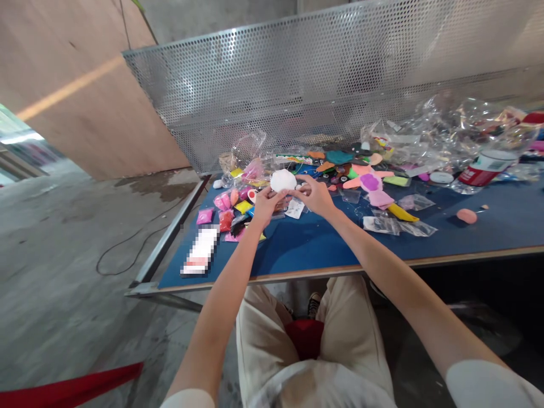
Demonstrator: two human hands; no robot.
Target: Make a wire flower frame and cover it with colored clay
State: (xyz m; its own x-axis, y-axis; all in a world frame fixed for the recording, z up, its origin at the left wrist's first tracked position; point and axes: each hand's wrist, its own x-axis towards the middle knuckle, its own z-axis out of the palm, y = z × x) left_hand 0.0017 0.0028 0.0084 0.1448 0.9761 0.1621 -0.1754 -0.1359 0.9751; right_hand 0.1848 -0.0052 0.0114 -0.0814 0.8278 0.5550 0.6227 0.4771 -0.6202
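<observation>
Both my hands are raised over the blue table [306, 243] and meet at a round white lump of clay [283, 180]. My left hand [266, 204] pinches the lump from below left with closed fingers. My right hand [313, 194] grips its right side, fingers curled. Under my hands lie small packets of coloured clay [232, 207] in pink, red, yellow and orange, plus a small white printed packet [294, 208].
A flat pink and purple clay figure [370, 184] lies right of my hands. Crumpled clear plastic bags [442, 136] and a bottle [484, 168] crowd the back right. A perforated metal screen [323, 85] backs the table. A blurred-out flat object [199, 251] lies front left. A pink clay lump [466, 215] sits at right.
</observation>
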